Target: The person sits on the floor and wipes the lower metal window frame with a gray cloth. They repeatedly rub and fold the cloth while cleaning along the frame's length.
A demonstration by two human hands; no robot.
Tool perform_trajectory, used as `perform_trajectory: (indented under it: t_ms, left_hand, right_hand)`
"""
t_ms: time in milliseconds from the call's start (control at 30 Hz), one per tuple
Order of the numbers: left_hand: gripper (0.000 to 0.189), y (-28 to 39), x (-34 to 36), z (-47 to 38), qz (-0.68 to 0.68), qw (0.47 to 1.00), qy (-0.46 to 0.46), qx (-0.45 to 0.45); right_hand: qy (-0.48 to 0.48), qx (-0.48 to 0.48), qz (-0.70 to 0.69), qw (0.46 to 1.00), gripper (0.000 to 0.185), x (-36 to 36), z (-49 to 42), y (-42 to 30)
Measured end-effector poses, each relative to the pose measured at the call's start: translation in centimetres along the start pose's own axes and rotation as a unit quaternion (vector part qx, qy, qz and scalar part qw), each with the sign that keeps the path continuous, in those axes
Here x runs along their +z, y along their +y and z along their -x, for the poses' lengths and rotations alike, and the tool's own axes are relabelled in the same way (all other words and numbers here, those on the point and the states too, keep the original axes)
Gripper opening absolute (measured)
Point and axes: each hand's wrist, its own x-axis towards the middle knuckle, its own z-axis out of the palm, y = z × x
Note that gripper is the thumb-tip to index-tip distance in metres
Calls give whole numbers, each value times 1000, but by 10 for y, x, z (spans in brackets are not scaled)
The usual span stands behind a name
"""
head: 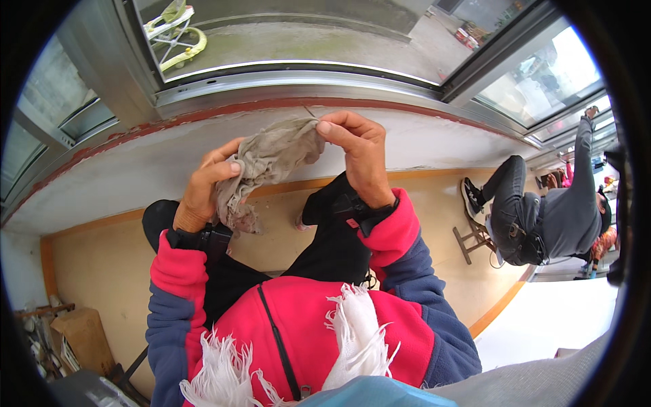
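A crumpled grey-beige cloth (277, 152) is stretched between my two hands, in front of the white wall below the window. My left hand (203, 188) grips its left part, thumb on top, and a darker stained end hangs down beside the wrist. With thumb and forefinger, my right hand (358, 147) pinches the cloth's upper right corner. A thin dark strand or stick (308, 110) pokes up from that corner; what it is I cannot tell. Both wrists carry black strapped devices.
Ahead runs a metal-framed sliding window (305, 84) above a red-painted ledge (244, 107). To the right, another person (549, 219) sits on a wooden stool (475, 236), one arm raised to the window. A cardboard box (84, 341) stands at lower left.
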Motion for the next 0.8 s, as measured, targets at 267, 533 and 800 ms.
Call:
perform_trajectory:
  t_ms: [267,533,800]
  left_hand:
    - [33,-19,5,-9,0,999,-6,-37]
    - [33,-30,-15,-7,20,999,-19,-26]
    - [34,-37,-13,-3,29,999,11,-11]
  right_hand:
    - [1,-26,62,998,9,-29,-5,5]
    - [82,26,157,984,19,-98,3,29]
    - [89,-135,444,881,22,-110,-27,35]
